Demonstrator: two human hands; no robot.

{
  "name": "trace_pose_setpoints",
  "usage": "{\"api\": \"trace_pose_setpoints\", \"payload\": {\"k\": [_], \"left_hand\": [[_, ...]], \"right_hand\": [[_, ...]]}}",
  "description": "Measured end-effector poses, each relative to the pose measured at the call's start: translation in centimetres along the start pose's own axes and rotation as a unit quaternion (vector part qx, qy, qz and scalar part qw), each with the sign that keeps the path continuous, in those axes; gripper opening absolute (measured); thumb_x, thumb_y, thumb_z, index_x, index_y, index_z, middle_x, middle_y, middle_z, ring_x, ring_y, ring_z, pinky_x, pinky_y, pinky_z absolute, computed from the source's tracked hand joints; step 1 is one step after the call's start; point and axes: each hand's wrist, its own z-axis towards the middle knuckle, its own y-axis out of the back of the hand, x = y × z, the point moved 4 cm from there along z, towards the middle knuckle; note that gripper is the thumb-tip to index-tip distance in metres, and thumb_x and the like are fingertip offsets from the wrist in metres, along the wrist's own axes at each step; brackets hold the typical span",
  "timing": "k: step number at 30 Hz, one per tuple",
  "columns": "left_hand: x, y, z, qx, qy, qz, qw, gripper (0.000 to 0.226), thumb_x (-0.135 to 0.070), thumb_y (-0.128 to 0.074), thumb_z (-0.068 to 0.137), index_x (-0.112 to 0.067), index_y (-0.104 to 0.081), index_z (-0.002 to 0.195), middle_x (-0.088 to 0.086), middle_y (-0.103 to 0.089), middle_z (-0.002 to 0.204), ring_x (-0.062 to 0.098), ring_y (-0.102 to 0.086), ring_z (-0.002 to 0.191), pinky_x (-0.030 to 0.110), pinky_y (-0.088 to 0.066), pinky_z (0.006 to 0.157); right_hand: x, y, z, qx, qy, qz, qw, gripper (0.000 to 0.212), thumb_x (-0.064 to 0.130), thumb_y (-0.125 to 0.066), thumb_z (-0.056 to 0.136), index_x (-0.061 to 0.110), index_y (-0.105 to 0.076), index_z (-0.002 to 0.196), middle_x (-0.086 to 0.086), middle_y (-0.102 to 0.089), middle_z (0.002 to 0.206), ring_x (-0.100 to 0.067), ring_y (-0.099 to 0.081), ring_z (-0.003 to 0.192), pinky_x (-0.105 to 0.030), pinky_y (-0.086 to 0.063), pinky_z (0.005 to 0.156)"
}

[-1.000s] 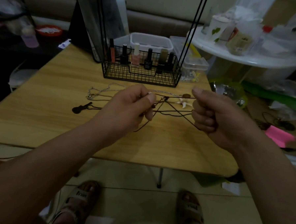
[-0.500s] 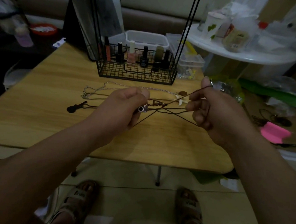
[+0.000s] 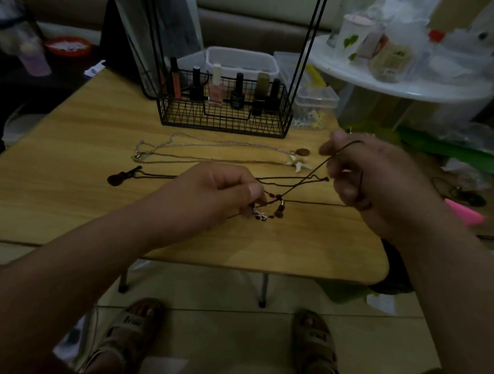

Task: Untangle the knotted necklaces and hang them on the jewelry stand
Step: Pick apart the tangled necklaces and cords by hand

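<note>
A brown cord necklace (image 3: 299, 184) with small beads and a silver pendant (image 3: 260, 215) stretches between my two hands above the wooden table (image 3: 67, 200). My left hand (image 3: 217, 194) pinches it at the beaded pendant end. My right hand (image 3: 363, 175) holds its cord looped over the fingers, thumb and forefinger pinching the strand. A silver chain (image 3: 185, 145) with a white starfish charm (image 3: 297, 164) lies farther back. A black cord with a guitar-shaped pendant (image 3: 123, 177) lies at the left. The black wire jewelry stand (image 3: 223, 120) rises behind them, its top out of frame.
Several nail polish bottles (image 3: 216, 91) stand in the stand's wire basket. Clear plastic boxes (image 3: 316, 104) sit behind it. A white round table (image 3: 403, 83) with cluttered items is at the right. A pink object (image 3: 464, 215) lies on the floor. My sandalled feet show below the table's front edge.
My left hand has dropped lower toward the table with the beaded end. My right hand has loosened from a fist and drawn the cord up and to the right.
</note>
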Motion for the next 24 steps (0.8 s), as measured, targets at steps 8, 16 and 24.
{"api": "trace_pose_setpoints", "payload": {"k": [8, 16, 24], "left_hand": [[-0.6, 0.2, 0.7, -0.039, 0.02, -0.173, 0.984, 0.024, -0.014, -0.039, 0.108, -0.011, -0.058, 0.093, 0.021, -0.071, 0.085, 0.024, -0.055, 0.055, 0.024, -0.032, 0.045], [-0.9, 0.1, 0.5, 0.022, -0.019, -0.087, 0.996, 0.033, -0.036, -0.073, 0.09, -0.022, -0.056, 0.114, 0.0, -0.06, 0.076, 0.009, -0.049, 0.061, 0.022, -0.041, 0.055], [-0.6, 0.1, 0.1, -0.015, -0.089, 0.04, 0.995, 0.02, -0.015, -0.065, 0.099, -0.024, -0.051, 0.108, -0.002, -0.069, 0.08, 0.009, -0.055, 0.063, 0.026, -0.045, 0.057]], "right_hand": [[-0.9, -3.9, -1.2, 0.187, -0.074, -0.085, 0.976, 0.032, 0.029, -0.045, 0.106, 0.011, -0.071, 0.111, -0.01, -0.078, 0.09, -0.016, -0.034, 0.049, -0.024, -0.022, 0.045], [-0.9, -4.7, -0.9, 0.221, -0.037, -0.041, 0.974, 0.012, 0.016, -0.063, 0.097, 0.012, -0.072, 0.09, 0.0, -0.034, 0.058, -0.008, -0.024, 0.045, -0.018, -0.02, 0.04], [-0.9, -4.2, -0.5, 0.212, -0.047, -0.039, 0.975, 0.015, 0.021, -0.061, 0.099, 0.018, -0.072, 0.088, 0.004, -0.036, 0.057, -0.008, -0.025, 0.046, -0.022, -0.015, 0.043]]}}
